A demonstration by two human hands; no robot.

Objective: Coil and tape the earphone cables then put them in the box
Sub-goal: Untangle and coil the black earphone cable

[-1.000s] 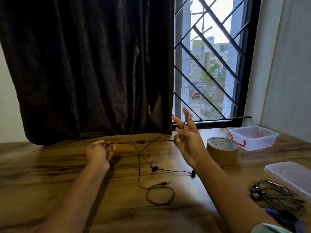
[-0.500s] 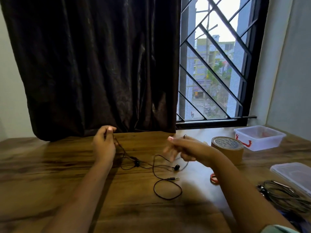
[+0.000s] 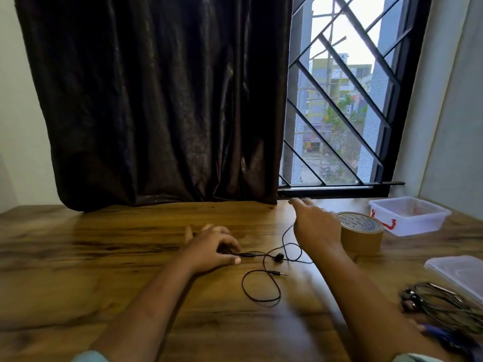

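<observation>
Left hand [image 3: 209, 246] pinches the earphone cable [image 3: 261, 286] on the table [image 3: 104, 257], loops loose at its 4 o'clock. Right hand [image 3: 313, 226] hovers flat beside the tape roll [image 3: 362, 231]; I fear its wrist snagging those loops.

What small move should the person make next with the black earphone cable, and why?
Probably lower the right hand to gather the loose black earphone cable into a first loop: it lies uncoiled on the table while the left hand pinches it, and the tape roll stands beside the right hand.
</observation>
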